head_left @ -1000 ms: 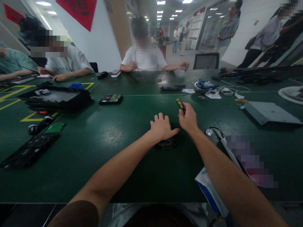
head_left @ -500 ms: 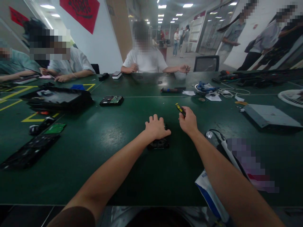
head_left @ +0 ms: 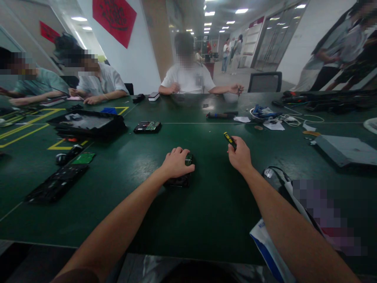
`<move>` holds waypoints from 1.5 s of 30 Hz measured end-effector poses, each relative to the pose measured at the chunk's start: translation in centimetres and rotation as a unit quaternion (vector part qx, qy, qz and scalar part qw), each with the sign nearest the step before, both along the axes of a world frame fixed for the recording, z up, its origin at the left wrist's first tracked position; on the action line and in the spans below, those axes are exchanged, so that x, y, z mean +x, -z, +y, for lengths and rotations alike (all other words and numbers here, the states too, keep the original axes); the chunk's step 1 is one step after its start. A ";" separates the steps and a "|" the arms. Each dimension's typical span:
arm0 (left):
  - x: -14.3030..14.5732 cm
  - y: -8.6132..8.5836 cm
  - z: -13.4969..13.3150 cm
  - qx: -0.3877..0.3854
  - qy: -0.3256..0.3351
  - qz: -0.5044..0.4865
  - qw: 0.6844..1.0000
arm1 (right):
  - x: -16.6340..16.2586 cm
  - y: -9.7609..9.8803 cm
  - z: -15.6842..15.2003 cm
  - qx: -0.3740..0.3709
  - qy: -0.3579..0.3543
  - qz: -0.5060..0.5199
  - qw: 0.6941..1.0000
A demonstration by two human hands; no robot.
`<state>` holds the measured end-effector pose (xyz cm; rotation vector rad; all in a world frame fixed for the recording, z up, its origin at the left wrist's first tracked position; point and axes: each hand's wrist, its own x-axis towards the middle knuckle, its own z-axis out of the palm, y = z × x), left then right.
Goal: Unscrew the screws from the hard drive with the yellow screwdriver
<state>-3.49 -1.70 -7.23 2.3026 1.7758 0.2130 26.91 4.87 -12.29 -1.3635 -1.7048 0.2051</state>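
My left hand (head_left: 176,163) lies over a black device (head_left: 180,181) with a green circuit board, its fingers bent over the far side and the thumb at the right edge. Much of the device is covered by the hand. Held in my closed right hand (head_left: 240,154) is a slim black-and-yellow hand tool (head_left: 228,138). One end points up and away from me; the other is hidden in the fist. Farther off on the green table (head_left: 206,220) rests a similar black device with an exposed board (head_left: 147,126).
To the left are a black tray (head_left: 88,124), a green board (head_left: 84,158) and a long black panel (head_left: 55,182). A grey metal box (head_left: 344,151) and a cable (head_left: 290,186) lie right. Across the table sits a person (head_left: 188,78); others sit left.
My left hand has slid the black device to the left across the table. The right hand still holds the tool, and the camera view has turned a little left.
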 end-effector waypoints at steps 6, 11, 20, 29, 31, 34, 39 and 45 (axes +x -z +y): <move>-2.1 -0.3 -1.2 -0.009 -0.008 0.002 1.000 | -0.1 -0.1 -0.2 -0.016 0.000 -0.013 1.000; -3.4 -0.2 -1.4 -0.015 -0.010 -0.031 0.999 | -0.3 0.0 -0.2 -0.020 -0.015 -0.031 0.999; -20.6 -0.2 -2.4 0.089 -0.347 0.155 0.921 | -0.4 0.5 -0.1 -0.061 -0.027 -0.038 0.997; -36.0 -0.4 -6.9 -0.126 -0.487 0.203 0.840 | -0.3 0.3 0.1 -0.058 -0.017 -0.059 0.996; -36.3 -0.1 -6.8 -0.140 -0.486 0.187 0.842 | -0.4 0.3 0.0 -0.057 -0.016 -0.071 0.996; -36.5 0.5 -6.0 -0.154 -0.483 0.167 0.846 | -0.4 0.2 -0.2 -0.063 -0.016 -0.076 0.995; -38.2 1.9 -5.4 -0.133 -0.463 0.176 0.858 | -0.3 -0.1 -0.4 -0.089 -0.011 -0.058 0.994; -36.3 3.1 -4.2 -0.081 -0.357 0.189 0.911 | -2.1 -1.3 -1.5 -0.083 -0.041 -0.077 0.993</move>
